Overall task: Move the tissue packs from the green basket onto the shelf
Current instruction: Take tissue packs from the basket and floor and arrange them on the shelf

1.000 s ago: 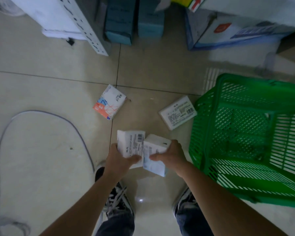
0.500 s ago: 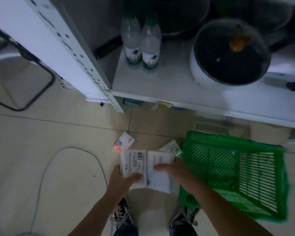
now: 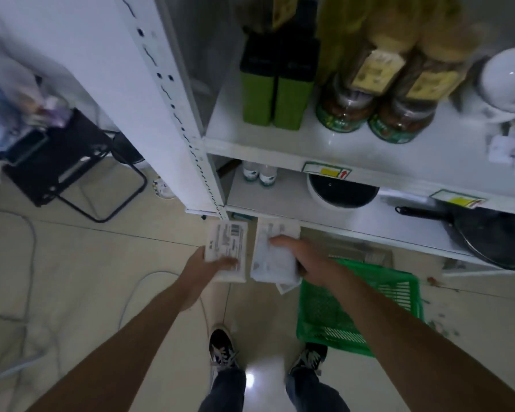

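Both hands are now higher than before, in front of the shelf (image 3: 369,157). The left hand (image 3: 204,267) grips one pack (image 3: 227,242), the right hand (image 3: 305,258) another pack (image 3: 272,257), above the basket (image 3: 339,322).

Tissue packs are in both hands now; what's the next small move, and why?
Probably lift both forward onto the upper shelf: the left hand and right hand each hold a tissue pack, and bare shelf shows ahead of the green boxes.
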Motion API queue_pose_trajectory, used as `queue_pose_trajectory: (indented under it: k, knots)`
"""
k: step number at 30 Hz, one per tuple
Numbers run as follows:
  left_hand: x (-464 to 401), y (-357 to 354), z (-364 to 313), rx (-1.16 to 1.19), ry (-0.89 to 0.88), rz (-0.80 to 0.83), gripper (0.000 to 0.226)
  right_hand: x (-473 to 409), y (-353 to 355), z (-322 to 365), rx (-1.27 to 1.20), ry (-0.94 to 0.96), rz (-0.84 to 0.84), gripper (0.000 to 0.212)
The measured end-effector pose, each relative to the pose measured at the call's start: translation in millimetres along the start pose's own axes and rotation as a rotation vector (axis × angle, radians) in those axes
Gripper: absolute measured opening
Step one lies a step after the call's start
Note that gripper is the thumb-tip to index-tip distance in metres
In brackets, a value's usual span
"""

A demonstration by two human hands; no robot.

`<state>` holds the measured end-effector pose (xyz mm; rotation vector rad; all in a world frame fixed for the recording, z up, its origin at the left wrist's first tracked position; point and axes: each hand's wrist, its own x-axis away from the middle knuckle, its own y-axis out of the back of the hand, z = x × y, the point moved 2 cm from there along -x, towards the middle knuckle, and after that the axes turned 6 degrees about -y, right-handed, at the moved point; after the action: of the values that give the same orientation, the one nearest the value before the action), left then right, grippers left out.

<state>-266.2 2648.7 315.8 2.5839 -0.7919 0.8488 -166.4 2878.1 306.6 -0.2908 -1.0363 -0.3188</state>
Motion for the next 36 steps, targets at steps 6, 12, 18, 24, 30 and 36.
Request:
queue_pose_trajectory:
  k: [6, 12, 18, 24, 30, 36]
  knots:
    - [73.9, 27.2, -84.1, 0.086, -0.099, 0.022, 0.04, 75.9, -34.6, 70.0, 0.006, 0.09, 0.055, 0.061]
    - [142.6, 57.1, -160.5, 0.206, -0.176, -0.025, 0.048, 171.9, -57.8, 134.8, 0.059, 0.24, 0.161, 0.058]
    - [182.8, 75.3, -245.8, 0.299, -0.237, -0.019, 0.051, 276.1, -55.8, 195.4, 0.031, 0.43, 0.177, 0.038]
    - [220.3, 55.5, -320.1, 0.315, -0.351, 0.144, 0.056, 366.9, -37.4, 229.4, 0.017, 0.59, 0.203, 0.054]
    - [242.1, 3.0, -384.6, 0.377, -0.393, 0.251, 0.033, 425.0, 9.4, 247.4, -0.03, 0.699, 0.157, 0.058]
    - [246.3, -83.3, -460.5, 0.315, -0.46, 0.307, 0.051, 469.6, 94.3, 277.4, -0.096, 0.808, 0.075, 0.058]
